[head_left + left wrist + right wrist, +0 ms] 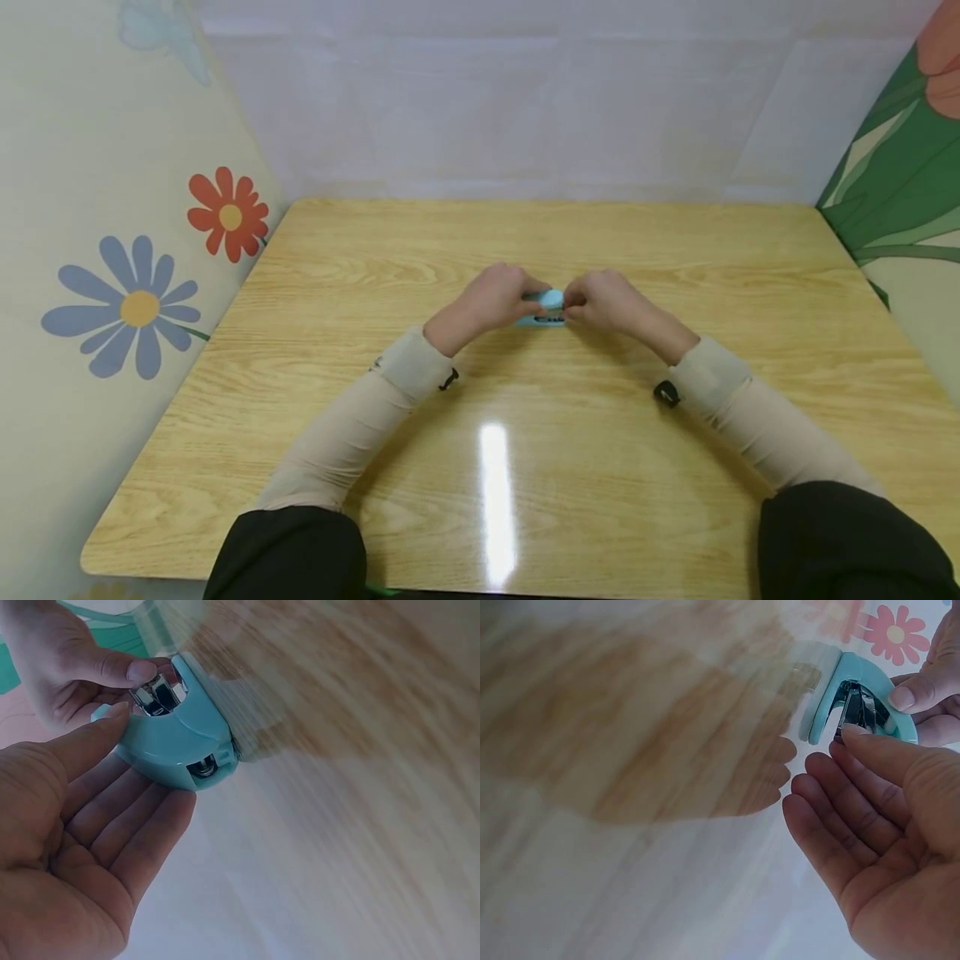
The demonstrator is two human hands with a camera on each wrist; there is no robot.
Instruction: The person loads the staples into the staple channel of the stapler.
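Note:
A small light-blue stapler (552, 298) stands on the wooden table between both hands. My left hand (495, 297) holds its rounded left end, thumb on the near side and fingers on the far side. At the other end my right hand (606, 300) pinches it, and in the right wrist view the thumb tip sits at the metal staple magazine (861, 709) inside the body. The left wrist view shows the shiny metal part (159, 696) under the right thumb and a slot in the blue shell (176, 742). The right fingertips are partly hidden behind the stapler.
The wood-grain table (360, 267) meets a white-covered wall (480, 117) at the back. Painted flowers decorate the left wall (90, 433), and large painted leaves (900, 167) the right. A bright light reflection (497, 500) lies near the front edge.

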